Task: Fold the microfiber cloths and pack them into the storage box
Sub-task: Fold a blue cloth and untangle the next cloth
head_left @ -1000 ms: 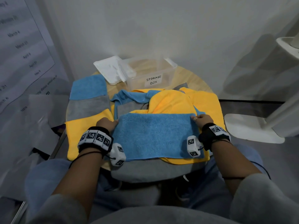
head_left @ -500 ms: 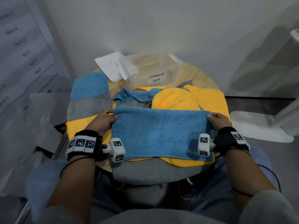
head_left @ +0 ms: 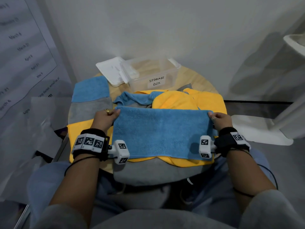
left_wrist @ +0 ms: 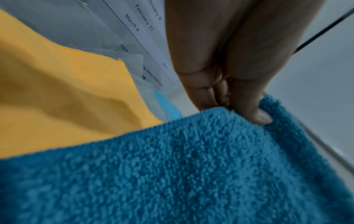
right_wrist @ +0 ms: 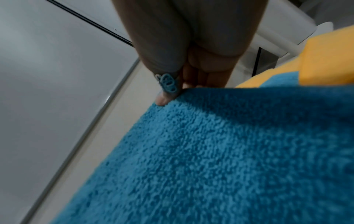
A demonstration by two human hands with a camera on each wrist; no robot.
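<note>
While the blue cloth (head_left: 162, 132) lies spread across the centre of the head view, the left hand (head_left: 104, 119) pinches its upper left corner and the right hand (head_left: 220, 119) pinches its upper right corner. From the left wrist view, the thumb (left_wrist: 254, 112) presses onto the blue pile with the other fingers tucked under the edge; from the right wrist view, a ringed finger (right_wrist: 166, 89) nips the corner in the same way. That far edge is lifted slightly, and the near edge rests on a yellow cloth (head_left: 184, 161) at the lower centre of the frame, which itself overlaps a grey cloth (head_left: 148, 172) hanging over the front of the round wooden table (head_left: 194, 78).

Above the blue cloth, in the middle of the frame, sits a heap of more yellow and blue cloths (head_left: 173, 100). To the left, three flat cloths lie in a column: blue (head_left: 90, 89), grey (head_left: 89, 109) and yellow (head_left: 79, 133).

At the upper centre stands the clear storage box (head_left: 153, 75), labelled and open, nothing visibly in it, with its white lid (head_left: 113, 70) lying just beside it to the left. A printed sheet of dates (head_left: 21, 47) hangs at the upper left.
</note>
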